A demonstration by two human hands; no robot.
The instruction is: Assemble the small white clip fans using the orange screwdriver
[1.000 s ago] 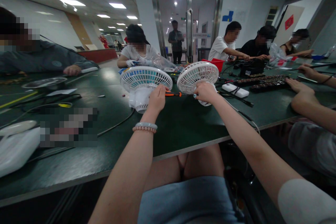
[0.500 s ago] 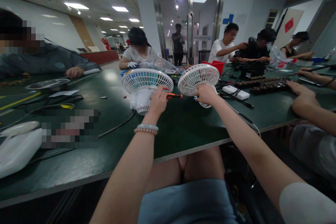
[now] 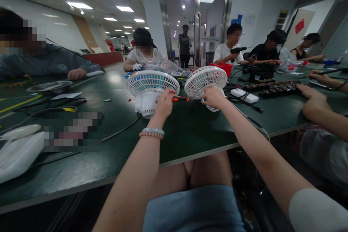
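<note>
Two white fans stand on the green table, the left fan and the right fan, with their round grilles turned away from me. My left hand is closed on an orange and black screwdriver beside the left fan's housing; the tool's shaft points right, toward the other fan. My right hand is closed at the back of the right fan, with a small light-blue piece showing at its fingertips. Its fingers are partly hidden, and whether they grip that piece or the fan is unclear.
A white power strip and black cables lie right of the fans. A metal bowl and white plastic item are at the left. Another person's hands are at the right over dark strips. A red bin stands behind.
My hands, the screwdriver and both fans look nearly unmoved. Across the table, a person in white has lowered an arm and now holds up a dark power drill.
</note>
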